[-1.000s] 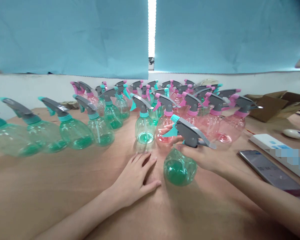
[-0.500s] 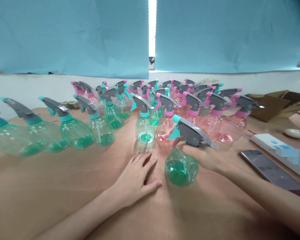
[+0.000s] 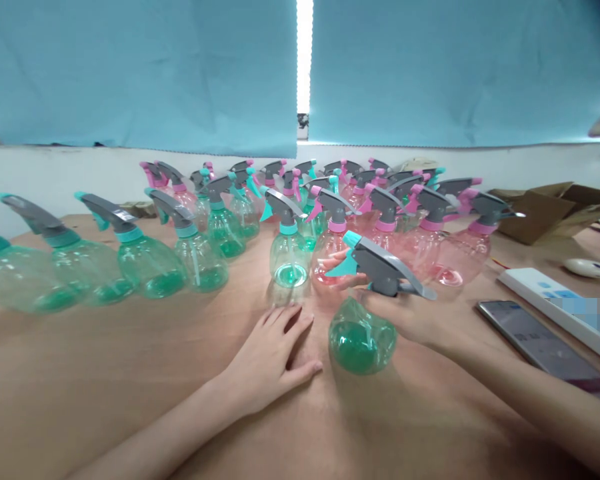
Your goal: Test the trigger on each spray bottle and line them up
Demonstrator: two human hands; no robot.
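Observation:
My right hand (image 3: 405, 313) is around the neck of a green spray bottle (image 3: 363, 340) with a grey head and turquoise trigger. Some of its fingers reach out past the trigger, spread a little; the neck hides part of the grip. Flat on the wooden table, my left hand (image 3: 273, 353) lies with fingers apart, holding nothing, just left of that bottle. Beyond the hands stand a clear green spray bottle (image 3: 289, 257) and a pink spray bottle (image 3: 329, 257), the latter partly behind my right fingers.
Several green spray bottles (image 3: 150, 267) line the left side, and several pink ones (image 3: 463, 257) stand at the right. More crowd behind them. Further right are a phone (image 3: 535, 347), a white box (image 3: 545, 287), a computer mouse (image 3: 587, 268) and an open cardboard box (image 3: 550, 210).
The fingers of my right hand have spread and stretched out further past the trigger. The bottle has barely shifted. My left hand has stayed in place.

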